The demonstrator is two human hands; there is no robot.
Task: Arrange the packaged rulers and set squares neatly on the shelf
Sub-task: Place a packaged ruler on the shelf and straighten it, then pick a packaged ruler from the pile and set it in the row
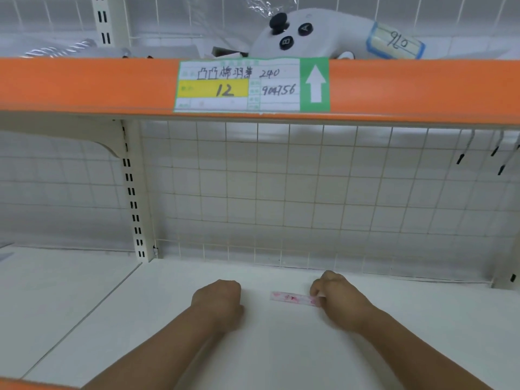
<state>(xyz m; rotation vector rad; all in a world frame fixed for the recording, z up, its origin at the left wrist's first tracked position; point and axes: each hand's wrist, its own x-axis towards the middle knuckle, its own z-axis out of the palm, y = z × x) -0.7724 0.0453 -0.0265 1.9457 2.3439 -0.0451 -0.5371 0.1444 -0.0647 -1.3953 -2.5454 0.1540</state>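
Item: packaged ruler (292,298), short, pink print, clear wrap.
Pose: flat, long axis left-right.
Place: white shelf (281,347), toward the back.

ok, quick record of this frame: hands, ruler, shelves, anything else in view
left hand: fingers curled, nothing visible in it, low over the lower shelf
right hand: pinches the ruler's right end
ruler: pink, packaged, flat on the lower shelf, between the hands
upper shelf: orange front edge, label marked 12
controller: white, on the upper shelf
back: wire grid
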